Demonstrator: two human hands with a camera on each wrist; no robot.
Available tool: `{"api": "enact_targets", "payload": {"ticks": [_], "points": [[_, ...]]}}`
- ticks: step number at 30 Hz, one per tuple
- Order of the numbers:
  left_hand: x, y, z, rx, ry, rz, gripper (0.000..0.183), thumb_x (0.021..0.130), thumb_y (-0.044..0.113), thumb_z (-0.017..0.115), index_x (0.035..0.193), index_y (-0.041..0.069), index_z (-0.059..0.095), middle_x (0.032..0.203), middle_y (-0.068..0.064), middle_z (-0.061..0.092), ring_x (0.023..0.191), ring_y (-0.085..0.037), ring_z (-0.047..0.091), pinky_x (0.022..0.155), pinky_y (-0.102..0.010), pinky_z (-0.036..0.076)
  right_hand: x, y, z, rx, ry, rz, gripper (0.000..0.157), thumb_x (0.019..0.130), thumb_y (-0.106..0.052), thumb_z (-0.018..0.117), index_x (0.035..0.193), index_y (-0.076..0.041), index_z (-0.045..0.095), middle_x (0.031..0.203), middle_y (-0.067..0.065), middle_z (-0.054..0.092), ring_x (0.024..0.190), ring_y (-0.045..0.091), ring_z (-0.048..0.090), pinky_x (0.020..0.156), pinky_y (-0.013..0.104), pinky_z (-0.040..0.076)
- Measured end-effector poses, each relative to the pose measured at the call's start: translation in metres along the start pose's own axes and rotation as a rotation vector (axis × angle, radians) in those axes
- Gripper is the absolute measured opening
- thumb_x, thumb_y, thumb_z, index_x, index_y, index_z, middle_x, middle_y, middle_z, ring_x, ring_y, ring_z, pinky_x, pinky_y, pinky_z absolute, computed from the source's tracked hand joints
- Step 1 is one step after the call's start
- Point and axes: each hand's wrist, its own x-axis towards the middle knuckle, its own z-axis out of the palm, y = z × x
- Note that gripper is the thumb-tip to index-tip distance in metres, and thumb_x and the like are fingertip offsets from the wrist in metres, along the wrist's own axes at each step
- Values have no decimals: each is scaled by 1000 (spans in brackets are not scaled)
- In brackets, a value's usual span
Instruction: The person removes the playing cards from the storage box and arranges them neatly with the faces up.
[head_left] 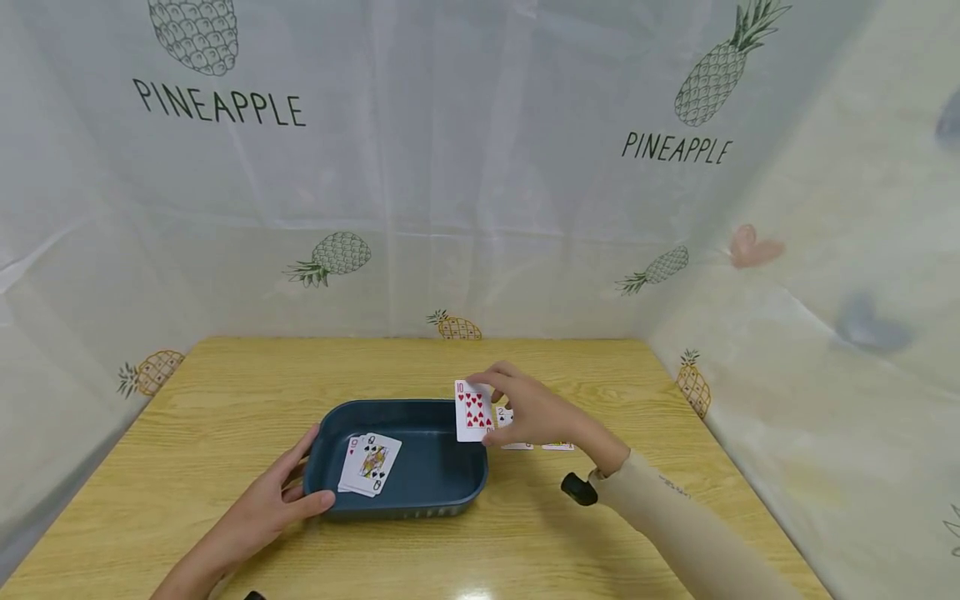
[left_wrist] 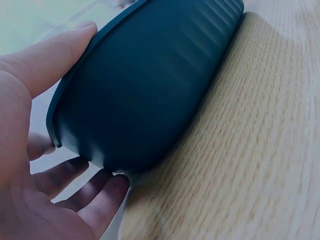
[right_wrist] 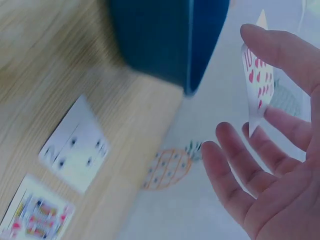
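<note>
Between its thumb and fingers, my right hand point(head_left: 534, 415) pinches a ten of hearts playing card point(head_left: 474, 412), held up over the right end of a dark blue-green tray point(head_left: 427, 512). In the right wrist view the ten of hearts point(right_wrist: 259, 82) is seen nearly edge-on, the other fingers spread apart. My left hand point(head_left: 258, 504) holds the tray's left end, thumb along the rim and fingers against the outer wall point(left_wrist: 125, 100). Inside, toward the left, lies a small pile of cards point(head_left: 375, 462) with a queen face up on top and a red card partly showing beneath.
Right of the tray, a two card point(right_wrist: 77, 145) and a face card point(right_wrist: 40, 210) lie face up on the wooden table point(head_left: 405, 558), partly hidden by my right hand in the head view. A pineapple-print curtain point(head_left: 480, 183) encloses the table's back and sides.
</note>
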Motion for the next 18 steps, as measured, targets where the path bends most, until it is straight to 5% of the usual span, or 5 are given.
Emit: {"api": "enact_targets", "payload": {"ticks": [18], "points": [[0, -1, 0, 30, 22, -1, 99, 103, 24, 74, 173, 22, 5, 171, -29, 18, 147, -48, 43, 99, -16, 50, -60, 68, -34, -30, 17, 134, 86, 86, -19, 91, 159, -6, 47, 149, 17, 49, 114, 35, 64, 89, 49, 57]]}}
